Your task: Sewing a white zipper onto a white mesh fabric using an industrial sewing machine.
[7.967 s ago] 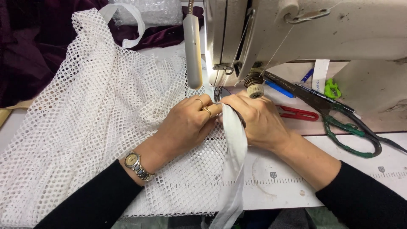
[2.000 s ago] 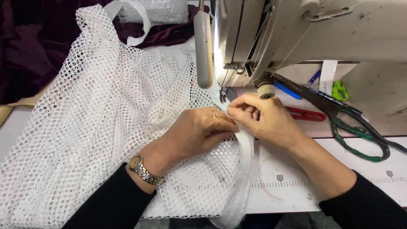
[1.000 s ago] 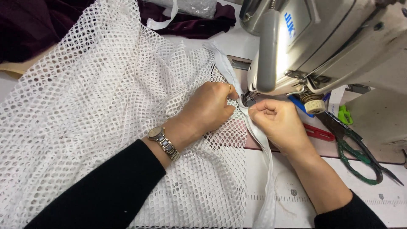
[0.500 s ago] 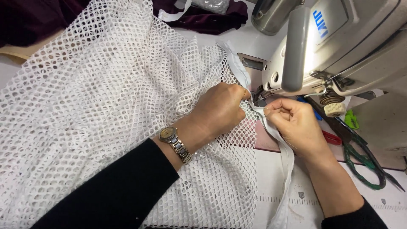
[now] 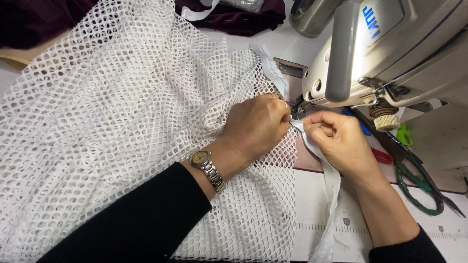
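sewing machine head (image 5: 390,53) overhanging, scissors (image 5: 414,180) right

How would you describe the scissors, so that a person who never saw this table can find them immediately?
Start at the grey sewing machine on the right. Below its head, right of the right hand, the scissors lie flat on the table. Their green wrapped handles set them apart from the red tool beside them.

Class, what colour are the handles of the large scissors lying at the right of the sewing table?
Green, seen in the head view: large scissors.

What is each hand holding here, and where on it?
Both hands pinch the white binding tape at its upper end beside the needle: left hand pressing it onto the mesh fabric's edge, right hand gripping it.
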